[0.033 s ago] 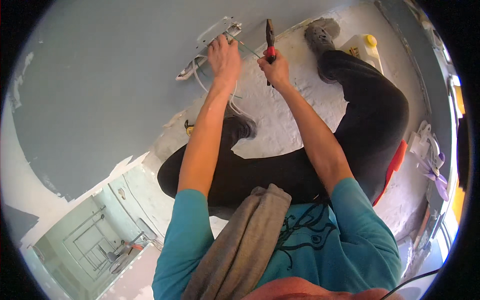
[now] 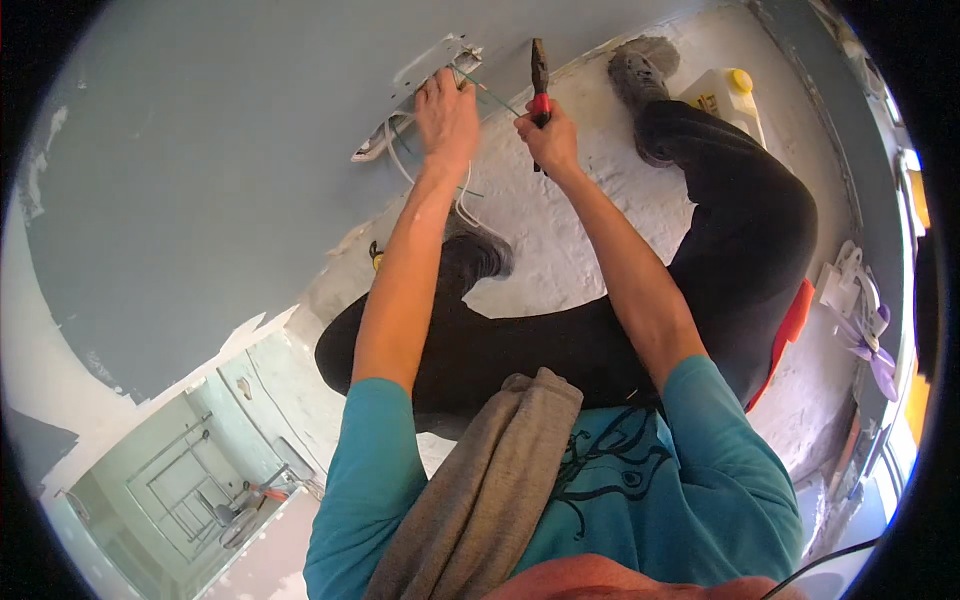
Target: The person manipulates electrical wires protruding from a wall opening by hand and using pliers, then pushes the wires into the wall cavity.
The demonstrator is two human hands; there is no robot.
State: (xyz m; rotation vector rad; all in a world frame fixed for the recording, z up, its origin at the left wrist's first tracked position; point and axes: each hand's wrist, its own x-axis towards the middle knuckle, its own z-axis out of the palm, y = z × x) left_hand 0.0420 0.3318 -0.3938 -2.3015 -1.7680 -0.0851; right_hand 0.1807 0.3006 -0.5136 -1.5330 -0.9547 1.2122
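Note:
My left hand [image 2: 448, 122] is at the long opening in the grey wall, its fingers curled in against the edge; whatever they pinch is hidden behind them. Pliers with red and black handles [image 2: 540, 78] point upward, jaws away from me, in my closed right hand [image 2: 550, 138]. A thin green wire [image 2: 497, 98] runs from the wall opening to the thumb and fingertips of that same hand. White cables [image 2: 396, 152] hang out of the wall opening [image 2: 368, 150] beside my left wrist and loop down toward the floor.
My bent legs in black trousers [image 2: 745, 190] surround the work spot. A whitish jug with a yellow cap [image 2: 735, 98] stands beyond my right foot. Purple-handled tools [image 2: 868, 345] lie at the right. A yellow and black item [image 2: 376, 256] sits near the wall, partly behind my left forearm.
My left forearm has shifted slightly left, and the white cables beside it have moved a little. My right hand and the pliers stay in place.

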